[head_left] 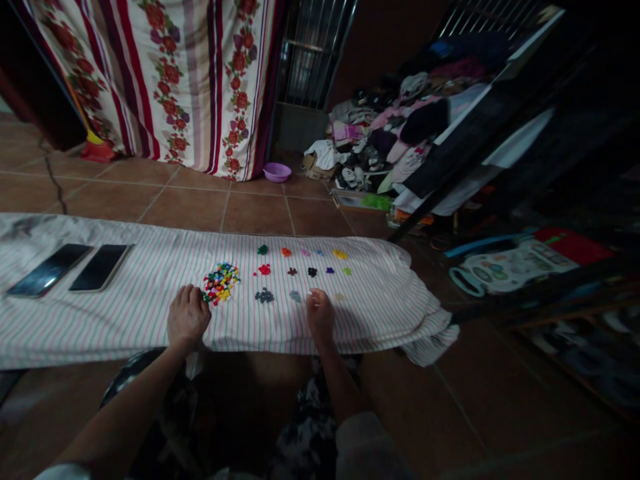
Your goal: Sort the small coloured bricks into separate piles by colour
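A mixed pile of small coloured beads (221,283) lies on the striped cloth (150,293). At the pile's left edge my left hand (189,315) rests on the cloth, its fingers bent and close together; what they hold, if anything, is hidden. My right hand (321,316) is closed, fingertips drawn in, between a light grey pile (295,295) and a beige pile (339,297); its contents cannot be made out. Single-colour piles sit in rows beyond it, among them dark green (263,249), orange (286,252), yellow (341,254), red (264,269), black (313,272) and dark grey (265,295).
Two phones (50,270) lie at the cloth's left end. Past the table are a floral curtain (170,80), a purple basin (277,172), a red dustpan (98,150) and a heap of clothes (385,133). A dark slanting post (415,220) stands near the right end.
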`<action>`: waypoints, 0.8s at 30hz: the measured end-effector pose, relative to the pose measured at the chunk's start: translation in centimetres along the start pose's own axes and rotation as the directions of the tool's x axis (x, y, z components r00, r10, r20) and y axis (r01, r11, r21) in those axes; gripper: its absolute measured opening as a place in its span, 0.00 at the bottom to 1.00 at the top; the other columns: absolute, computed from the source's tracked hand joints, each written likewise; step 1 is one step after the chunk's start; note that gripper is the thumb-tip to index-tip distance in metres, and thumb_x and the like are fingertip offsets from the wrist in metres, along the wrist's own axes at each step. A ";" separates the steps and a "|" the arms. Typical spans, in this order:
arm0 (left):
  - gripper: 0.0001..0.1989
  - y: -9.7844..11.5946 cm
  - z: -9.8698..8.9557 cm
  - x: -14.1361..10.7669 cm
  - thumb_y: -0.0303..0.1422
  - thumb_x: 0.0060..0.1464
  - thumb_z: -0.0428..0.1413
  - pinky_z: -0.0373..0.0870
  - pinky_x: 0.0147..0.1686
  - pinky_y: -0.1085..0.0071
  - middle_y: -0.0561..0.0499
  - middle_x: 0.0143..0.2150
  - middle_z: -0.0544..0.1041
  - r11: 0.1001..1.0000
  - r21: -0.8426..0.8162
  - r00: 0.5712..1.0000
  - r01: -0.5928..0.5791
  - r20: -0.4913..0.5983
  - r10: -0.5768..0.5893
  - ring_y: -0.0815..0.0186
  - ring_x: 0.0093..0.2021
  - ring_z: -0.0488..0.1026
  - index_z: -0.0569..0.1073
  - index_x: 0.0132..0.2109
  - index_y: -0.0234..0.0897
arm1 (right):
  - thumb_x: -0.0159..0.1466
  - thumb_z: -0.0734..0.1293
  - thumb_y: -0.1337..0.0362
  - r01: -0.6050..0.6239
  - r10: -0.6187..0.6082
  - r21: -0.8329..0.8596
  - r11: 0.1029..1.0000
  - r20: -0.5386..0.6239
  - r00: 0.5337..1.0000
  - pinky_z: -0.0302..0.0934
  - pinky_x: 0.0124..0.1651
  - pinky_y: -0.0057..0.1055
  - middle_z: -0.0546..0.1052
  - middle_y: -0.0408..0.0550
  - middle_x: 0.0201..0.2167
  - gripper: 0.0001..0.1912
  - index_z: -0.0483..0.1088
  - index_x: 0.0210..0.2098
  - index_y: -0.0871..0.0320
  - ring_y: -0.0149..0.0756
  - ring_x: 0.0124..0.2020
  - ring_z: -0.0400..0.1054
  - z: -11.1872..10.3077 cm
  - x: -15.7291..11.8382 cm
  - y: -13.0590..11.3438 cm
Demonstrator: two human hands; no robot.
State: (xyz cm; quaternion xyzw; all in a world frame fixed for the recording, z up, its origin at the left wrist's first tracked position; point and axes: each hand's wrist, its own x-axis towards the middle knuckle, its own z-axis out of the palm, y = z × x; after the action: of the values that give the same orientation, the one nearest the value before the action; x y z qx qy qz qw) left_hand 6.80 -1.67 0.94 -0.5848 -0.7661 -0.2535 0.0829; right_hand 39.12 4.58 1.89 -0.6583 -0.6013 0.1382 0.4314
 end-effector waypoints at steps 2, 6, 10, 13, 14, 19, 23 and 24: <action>0.18 0.0 0.1 0.0 0.31 0.57 0.44 0.62 0.59 0.52 0.34 0.55 0.71 1.000 0.001 1.000 -0.004 -0.006 0.004 0.49 0.62 0.63 0.69 0.52 0.29 | 0.63 0.56 0.58 0.010 -0.011 -0.039 0.999 -0.045 0.999 0.65 0.40 0.35 0.78 0.56 0.37 0.17 0.71 0.40 0.60 0.40 0.35 0.71 -0.7 0.4 1.3; 0.18 -0.1 0.3 0.0 0.31 0.57 0.45 0.63 0.59 0.51 0.35 0.55 0.71 1.000 -0.006 1.000 -0.001 -0.009 0.001 0.49 0.62 0.63 0.68 0.52 0.31 | 0.62 0.57 0.60 0.002 -0.009 -0.105 0.994 -0.066 0.998 0.64 0.42 0.36 0.76 0.55 0.36 0.16 0.72 0.39 0.60 0.40 0.34 0.70 -1.3 1.1 3.0; 0.19 -0.2 0.3 0.0 0.31 0.57 0.45 0.63 0.59 0.51 0.35 0.56 0.71 1.000 -0.005 1.000 -0.003 -0.006 0.003 0.49 0.62 0.63 0.68 0.53 0.31 | 0.61 0.57 0.61 -0.003 -0.002 -0.149 0.989 -0.032 0.999 0.64 0.43 0.36 0.77 0.56 0.36 0.17 0.73 0.40 0.60 0.41 0.36 0.70 -1.3 1.7 3.8; 0.19 -0.3 0.2 0.1 0.32 0.57 0.43 0.63 0.59 0.51 0.32 0.56 0.70 1.000 0.022 1.000 -0.015 0.006 0.014 0.48 0.61 0.63 0.69 0.52 0.28 | 0.62 0.56 0.61 0.022 -0.022 -0.168 0.986 0.004 1.000 0.64 0.46 0.37 0.78 0.57 0.38 0.19 0.74 0.41 0.62 0.42 0.39 0.71 -1.1 2.1 4.0; 0.19 -0.3 0.2 0.1 0.32 0.58 0.43 0.63 0.59 0.52 0.31 0.56 0.70 0.999 0.029 1.000 -0.018 0.010 0.018 0.48 0.61 0.63 0.69 0.51 0.27 | 0.62 0.55 0.61 0.032 -0.030 -0.170 0.985 0.014 0.999 0.63 0.47 0.37 0.78 0.58 0.38 0.19 0.75 0.41 0.62 0.43 0.40 0.71 -1.1 2.1 4.1; 0.18 -0.4 0.3 0.1 0.32 0.57 0.44 0.63 0.59 0.52 0.33 0.55 0.71 0.999 0.038 1.000 -0.022 0.004 0.021 0.49 0.60 0.64 0.69 0.52 0.29 | 0.62 0.53 0.63 0.058 -0.052 -0.142 0.988 0.046 0.998 0.63 0.51 0.38 0.79 0.57 0.40 0.21 0.75 0.42 0.62 0.42 0.45 0.71 -1.0 2.0 4.5; 0.19 -0.4 0.3 0.1 0.31 0.57 0.44 0.62 0.59 0.52 0.33 0.55 0.71 0.998 0.050 1.000 -0.028 0.003 0.028 0.49 0.61 0.64 0.69 0.52 0.28 | 0.63 0.55 0.60 0.066 -0.060 -0.122 0.990 0.052 0.997 0.64 0.51 0.39 0.78 0.57 0.42 0.21 0.74 0.45 0.61 0.42 0.43 0.71 -1.1 1.6 4.7; 0.19 -0.3 0.3 0.1 0.31 0.57 0.44 0.62 0.59 0.53 0.32 0.55 0.71 0.998 0.057 1.000 -0.030 0.006 0.030 0.48 0.61 0.64 0.69 0.52 0.27 | 0.63 0.56 0.60 0.072 -0.066 -0.122 0.990 0.059 0.996 0.64 0.50 0.39 0.78 0.57 0.42 0.21 0.74 0.46 0.61 0.42 0.43 0.71 -1.1 1.6 4.7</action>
State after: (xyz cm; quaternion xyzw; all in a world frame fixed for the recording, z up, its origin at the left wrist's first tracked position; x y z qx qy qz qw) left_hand 6.49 -1.52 0.64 -0.5943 -0.7644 -0.2286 0.1015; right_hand 43.40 6.02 -0.35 -0.6585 -0.6427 0.1035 0.3777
